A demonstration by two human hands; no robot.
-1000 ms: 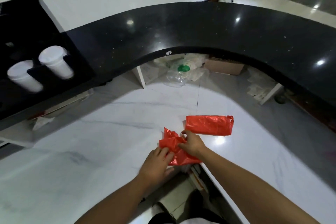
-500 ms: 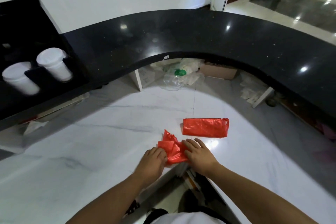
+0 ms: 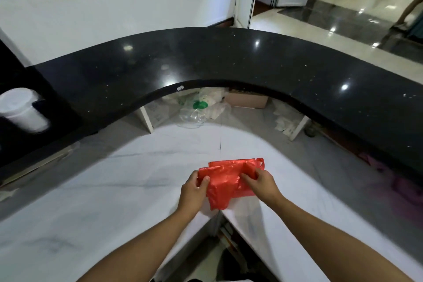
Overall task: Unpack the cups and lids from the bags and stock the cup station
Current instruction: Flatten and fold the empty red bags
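Red bags [image 3: 238, 164], two; nearer bag [image 3: 222, 192] in pinch of fingers [image 3: 246, 177], left hand [image 3: 192, 192], right hand [image 3: 265, 185].

red bag [image 3: 225, 186], blk counter [image 3: 229, 59], wht marble worktop [image 3: 103, 181]

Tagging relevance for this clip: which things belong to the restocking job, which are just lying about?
Job: red bag, gripped by left hand and right hand; white cup at far left.
Lying about: cardboard box, clear plastic wrap, both under the black counter.
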